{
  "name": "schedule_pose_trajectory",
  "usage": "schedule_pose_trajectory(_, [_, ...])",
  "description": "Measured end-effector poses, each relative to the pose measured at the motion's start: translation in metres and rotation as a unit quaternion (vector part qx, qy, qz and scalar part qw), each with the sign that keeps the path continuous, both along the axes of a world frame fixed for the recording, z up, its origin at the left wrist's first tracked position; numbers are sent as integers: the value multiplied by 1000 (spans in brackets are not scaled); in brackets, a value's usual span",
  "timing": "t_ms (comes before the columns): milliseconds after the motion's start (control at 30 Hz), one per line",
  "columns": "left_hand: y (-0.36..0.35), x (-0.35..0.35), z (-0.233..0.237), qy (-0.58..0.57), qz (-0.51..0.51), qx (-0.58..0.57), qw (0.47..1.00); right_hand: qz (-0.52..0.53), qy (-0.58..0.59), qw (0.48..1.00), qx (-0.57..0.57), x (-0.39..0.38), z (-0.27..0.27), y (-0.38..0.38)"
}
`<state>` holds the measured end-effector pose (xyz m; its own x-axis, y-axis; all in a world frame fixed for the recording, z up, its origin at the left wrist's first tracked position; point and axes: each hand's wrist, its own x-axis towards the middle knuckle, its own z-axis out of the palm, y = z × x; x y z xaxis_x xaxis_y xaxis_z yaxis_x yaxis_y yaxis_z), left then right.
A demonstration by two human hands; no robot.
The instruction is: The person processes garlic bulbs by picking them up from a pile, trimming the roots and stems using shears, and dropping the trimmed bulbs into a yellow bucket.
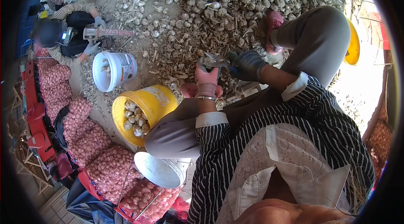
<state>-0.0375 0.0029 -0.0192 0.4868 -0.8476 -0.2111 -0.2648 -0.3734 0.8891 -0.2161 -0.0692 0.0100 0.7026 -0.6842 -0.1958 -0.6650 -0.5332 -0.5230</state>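
My left hand, in a pink and grey glove, is closed around a garlic bulb that is mostly hidden by fingers and blades. In a dark glove, my right hand grips shears, whose metal blades lie across the bulb at the left hand's fingertips. Just beyond both hands spreads a heap of loose garlic bulbs with dry stalks and husks. A yellow bucket lies tipped by my left knee, with trimmed garlic bulbs inside.
A white bucket stands left of the heap, and another white bucket sits below the yellow one. Filled mesh garlic sacks line the left side. A co-worker in grey gloves sits at upper left. A yellow container is beyond my right knee.
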Motion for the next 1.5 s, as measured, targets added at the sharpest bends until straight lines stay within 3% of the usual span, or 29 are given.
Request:
schedule_pose_trajectory(100, [0,-1,12,-25,-10,60,998,29,42,998,27,2,10,-2])
schedule_pose_trajectory(167, [1,1,8,40,-9,68,997,39,62,996,43,2,8,-2])
schedule_pose_trajectory(367, [11,9,-29,-13,-3,144,989,54,76,994,55,6,-26,-4])
schedule_pose_trajectory(500, [8,8,-14,-14,-2,173,985,74,126,987,62,10,-56,-8])
schedule_pose_trajectory(567, [7,4,-14,37,-76,37,996,54,138,987,68,3,-74,-15])
schedule_pose_trajectory(600, [8,3,-16,32,-81,42,995,23,154,984,87,-2,-80,-16])
schedule_pose_trajectory(667, [4,-1,-24,153,-41,-63,985,8,139,985,100,-5,-74,-18])
schedule_pose_trajectory(833, [19,16,-7,298,30,-66,952,-99,0,977,189,10,-47,-4])
schedule_pose_trajectory(867, [20,22,-4,409,76,-103,903,-123,-62,961,239,10,-46,-1])
schedule_pose_trajectory(933, [21,27,9,582,124,-200,778,-119,-73,954,264,6,-45,6])
schedule_pose_trajectory(967, [23,26,16,580,124,-203,779,-118,-82,947,287,6,-44,11])
schedule_pose_trajectory(1033, [26,21,24,683,129,-267,668,-106,-115,955,251,5,-31,21])
schedule_pose_trajectory(1067, [26,23,17,706,89,-273,648,-85,-124,962,229,6,-32,24])
schedule_pose_trajectory(1233, [24,12,6,668,73,-207,711,-50,-167,961,217,11,-10,19])
schedule_pose_trajectory(1300, [22,2,4,597,110,-158,779,-42,-108,972,207,11,5,15])
schedule_pose_trajectory(1433, [20,-3,5,650,133,-155,732,-77,-85,968,222,15,-14,14])
schedule_pose_trajectory(1500, [20,-2,11,660,153,-196,709,-169,-195,883,391,21,-27,12])
